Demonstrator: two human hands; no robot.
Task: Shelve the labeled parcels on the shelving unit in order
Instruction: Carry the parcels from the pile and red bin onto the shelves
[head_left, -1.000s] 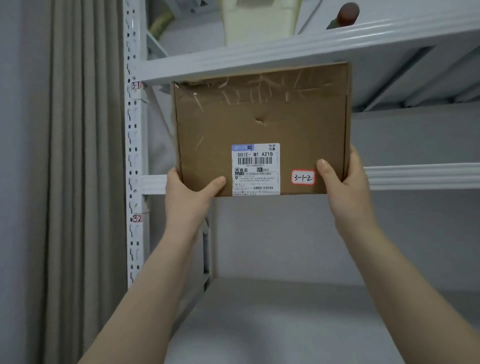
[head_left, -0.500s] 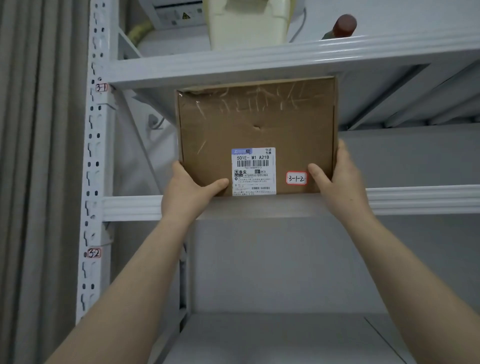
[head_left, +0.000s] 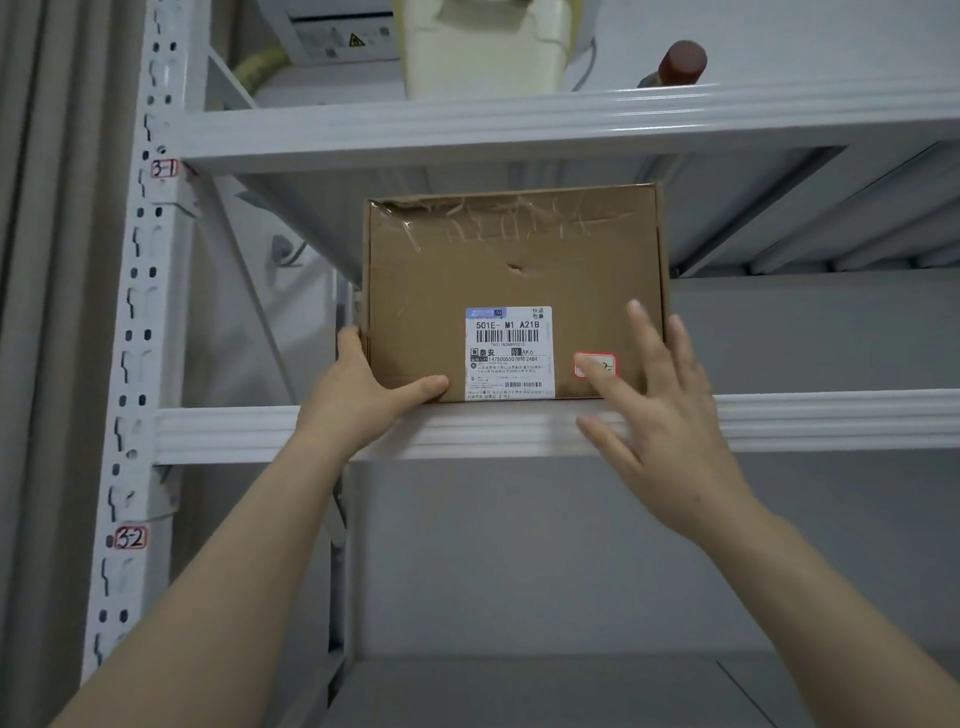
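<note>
Releasing the parcel (head_left: 514, 260) with the right hand (head_left: 665, 415), fingers now spread wide before its face; still gripping the lower-left corner with the left hand (head_left: 358, 400). Standing upright on the shelf (head_left: 234, 431) front (placement probably almost done).

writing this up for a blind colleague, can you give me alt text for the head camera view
A cardboard parcel with a white shipping label stands upright on a white metal shelf, at its front edge. The left hand grips its lower left corner; the right hand is open, fingers spread, in front of its red-bordered sticker.
</note>
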